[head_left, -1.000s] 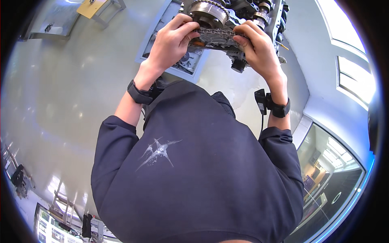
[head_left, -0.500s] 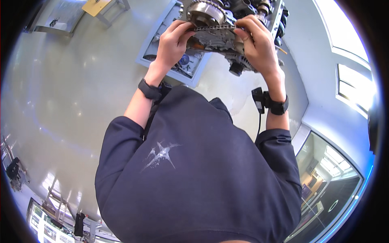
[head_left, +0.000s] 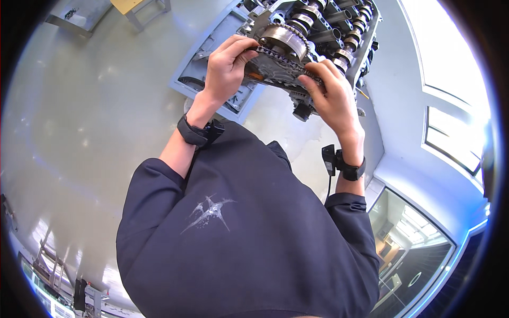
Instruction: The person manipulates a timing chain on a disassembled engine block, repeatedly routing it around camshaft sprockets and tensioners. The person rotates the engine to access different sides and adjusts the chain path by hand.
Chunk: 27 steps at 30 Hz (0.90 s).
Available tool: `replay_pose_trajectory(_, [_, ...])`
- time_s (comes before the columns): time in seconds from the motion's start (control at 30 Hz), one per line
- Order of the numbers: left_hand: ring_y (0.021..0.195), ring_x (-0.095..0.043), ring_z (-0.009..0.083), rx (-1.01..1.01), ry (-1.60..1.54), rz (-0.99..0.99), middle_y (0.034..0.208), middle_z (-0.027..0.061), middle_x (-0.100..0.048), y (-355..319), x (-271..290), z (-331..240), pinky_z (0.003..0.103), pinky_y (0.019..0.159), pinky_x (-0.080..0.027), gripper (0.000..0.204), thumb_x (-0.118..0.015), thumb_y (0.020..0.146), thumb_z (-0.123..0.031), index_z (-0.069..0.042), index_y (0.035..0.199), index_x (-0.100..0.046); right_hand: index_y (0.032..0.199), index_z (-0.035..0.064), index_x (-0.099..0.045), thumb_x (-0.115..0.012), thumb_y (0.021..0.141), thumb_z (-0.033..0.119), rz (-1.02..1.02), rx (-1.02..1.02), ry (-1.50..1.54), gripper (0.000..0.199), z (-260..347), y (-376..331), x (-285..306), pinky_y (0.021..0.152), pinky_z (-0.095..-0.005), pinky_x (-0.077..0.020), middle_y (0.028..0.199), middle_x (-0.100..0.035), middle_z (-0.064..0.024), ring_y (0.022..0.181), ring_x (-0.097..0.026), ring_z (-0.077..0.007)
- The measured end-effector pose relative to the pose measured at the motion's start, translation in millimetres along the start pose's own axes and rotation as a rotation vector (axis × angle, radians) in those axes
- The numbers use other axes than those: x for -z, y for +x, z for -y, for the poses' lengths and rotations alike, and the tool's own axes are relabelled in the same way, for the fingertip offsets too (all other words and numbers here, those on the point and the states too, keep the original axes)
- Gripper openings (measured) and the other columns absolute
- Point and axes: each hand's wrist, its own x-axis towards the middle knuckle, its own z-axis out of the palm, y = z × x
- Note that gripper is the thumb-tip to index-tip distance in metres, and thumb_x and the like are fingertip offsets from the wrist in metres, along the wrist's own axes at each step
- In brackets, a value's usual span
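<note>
A metal timing chain [head_left: 281, 58] is stretched between my two hands, just on the near side of a round camshaft sprocket [head_left: 284, 39] on an engine. My left hand [head_left: 227, 68] pinches the chain's left end section between thumb and fingers. On the right, my right hand [head_left: 334, 98] grips the other section, its fingers curled over the chain. A run of chain links also lies over the sprocket's far rim. Whether the held run meets the sprocket's teeth cannot be made out. My fingers hide parts of the chain at both ends.
Camshafts [head_left: 347, 50] with shiny lobes run back along the engine's top. A black cylindrical part [head_left: 302, 112] juts out below its front. Left of the engine is a grey-blue tray-topped stand [head_left: 180, 71] with loose parts. A yellow-topped stool [head_left: 129, 5] stands farther left.
The view has shifted, bringing more of the engine into sight. The held chain now slants down to the right instead of running level, with my right hand lower than before. Both hands keep their grip.
</note>
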Motion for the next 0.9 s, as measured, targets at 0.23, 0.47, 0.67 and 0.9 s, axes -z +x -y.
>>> replay_pose_trajectory(0.23, [0.081, -0.065, 0.0260, -0.019, -0.024, 0.140, 0.095, 0.0108, -0.067, 4, 8, 9, 0.033, 0.072, -0.053, 0.018, -0.073, 0.086, 0.000, 0.002, 0.104, -0.067, 0.099, 0.0033, -0.067, -0.074, 0.089, 0.014, -0.073, 0.055, -0.061, 0.016, -7, -1, 0, 0.060, -0.0379, -0.0484, 0.085, -0.059, -0.0094, 0.068, -0.062, -0.0314])
replay_pose_trajectory(0.47, [0.090, -0.067, 0.0282, 0.011, 0.056, 0.402, 0.100, 0.0115, -0.066, -25, 4, 45, 0.036, 0.079, -0.054, 0.026, -0.076, 0.084, 0.000, 0.001, 0.108, -0.067, 0.097, 0.0036, -0.066, -0.074, 0.086, 0.008, -0.115, 0.106, -0.096, 0.015, -18, -23, -1, 0.060, -0.0369, -0.0486, 0.084, -0.059, -0.0078, 0.067, -0.060, -0.0302])
replay_pose_trajectory(0.67, [0.092, -0.067, 0.0306, 0.034, 0.220, 0.374, 0.102, 0.0106, -0.067, -47, 4, 106, 0.036, 0.078, -0.054, 0.024, -0.074, 0.083, 0.000, -0.001, 0.107, -0.067, 0.097, 0.0040, -0.065, -0.074, 0.086, 0.009, -0.111, 0.078, -0.089, 0.015, -20, -41, -8, 0.061, -0.0392, -0.0499, 0.086, -0.058, -0.0092, 0.070, -0.061, -0.0324])
replay_pose_trajectory(0.9, [0.091, -0.066, 0.0321, 0.153, 0.282, 0.359, 0.100, 0.0110, -0.067, -39, 26, 127, 0.038, 0.078, -0.053, 0.022, -0.073, 0.084, -0.005, -0.003, 0.105, -0.069, 0.097, 0.0009, -0.065, -0.073, 0.087, 0.009, -0.136, -0.030, 0.055, 0.015, -18, -42, -41, 0.062, -0.0412, -0.0504, 0.087, -0.059, -0.0121, 0.074, -0.063, -0.0355])
